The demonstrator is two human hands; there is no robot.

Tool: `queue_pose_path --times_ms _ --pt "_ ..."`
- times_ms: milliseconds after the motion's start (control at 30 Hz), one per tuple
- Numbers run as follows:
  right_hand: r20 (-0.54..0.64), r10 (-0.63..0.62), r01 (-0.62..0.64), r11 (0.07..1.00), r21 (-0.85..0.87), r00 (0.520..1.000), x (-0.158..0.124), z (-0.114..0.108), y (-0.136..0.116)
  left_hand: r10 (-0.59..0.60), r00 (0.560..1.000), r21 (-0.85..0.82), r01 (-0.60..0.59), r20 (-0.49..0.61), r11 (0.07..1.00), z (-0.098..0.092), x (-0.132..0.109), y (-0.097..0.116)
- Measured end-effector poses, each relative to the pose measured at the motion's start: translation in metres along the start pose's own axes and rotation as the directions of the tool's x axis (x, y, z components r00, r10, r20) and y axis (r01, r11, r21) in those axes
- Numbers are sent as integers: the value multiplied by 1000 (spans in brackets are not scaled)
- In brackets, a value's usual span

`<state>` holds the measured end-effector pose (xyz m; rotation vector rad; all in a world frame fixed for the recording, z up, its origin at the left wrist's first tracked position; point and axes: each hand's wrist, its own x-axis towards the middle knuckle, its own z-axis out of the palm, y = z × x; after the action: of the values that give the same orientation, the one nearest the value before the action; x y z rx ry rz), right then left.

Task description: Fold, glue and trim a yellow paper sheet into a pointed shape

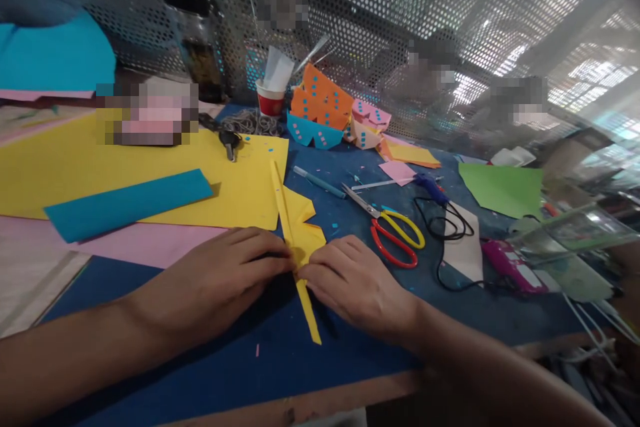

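Observation:
Both hands meet at a narrow yellow paper strip (309,313) that runs lengthwise away from me over the blue tabletop. My left hand (227,273) pinches it from the left, fingertips together. From the right, my right hand (353,280) grips the same spot with curled fingers; its fingertips are partly hidden. Just beyond the fingers lies a yellow cut paper piece (300,210) with notched edges, touching or under the strip; I cannot tell whether they are joined. Scissors (395,227) with one red and one yellow handle lie open to the right.
Large yellow sheet (250,180) at left carries a folded blue paper (130,203) and keys (230,141). A pen (320,182), a glue gun (433,188) with black cord, a paper cup (271,99), a jar (197,47) and dotted orange paper pieces (320,100) stand or lie farther back.

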<state>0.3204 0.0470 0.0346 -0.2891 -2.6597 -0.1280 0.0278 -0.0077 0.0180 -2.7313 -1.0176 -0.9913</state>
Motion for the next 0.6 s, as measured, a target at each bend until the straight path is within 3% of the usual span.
queue_pose_path --times_ms 600 --pt "64 101 -106 991 76 993 1 -2 -3 45 999 46 -45 1 998 2 -1 0"
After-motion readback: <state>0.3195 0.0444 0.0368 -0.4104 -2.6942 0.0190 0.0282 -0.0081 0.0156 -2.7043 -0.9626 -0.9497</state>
